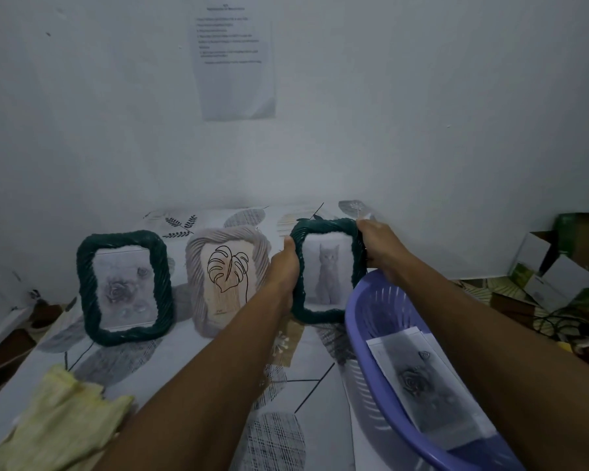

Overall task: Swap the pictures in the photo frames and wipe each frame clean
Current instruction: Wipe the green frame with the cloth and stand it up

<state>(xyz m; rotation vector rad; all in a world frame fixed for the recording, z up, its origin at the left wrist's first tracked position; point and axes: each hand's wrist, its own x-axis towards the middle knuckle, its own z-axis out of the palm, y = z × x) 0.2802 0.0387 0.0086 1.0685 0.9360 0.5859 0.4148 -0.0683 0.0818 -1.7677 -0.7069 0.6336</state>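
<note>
patterned table cover [313,365] spans the lower half. purple basket [357,334], lower right, holds a rose print [422,379]. yellow cloth [58,416] lies lower left. three frames stand in a row at centre: dark green rose frame [85,287] left, beige leaf frame [194,266] middle, dark green twisted-rim cat frame [323,226] right, upright. left hand [283,270] grips its left edge and right hand [378,243] its upper right corner, fingers curled round the rim.

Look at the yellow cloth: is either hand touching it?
No, the left hand and right hand both grip the cat frame; the cloth lies apart on the table.
</note>
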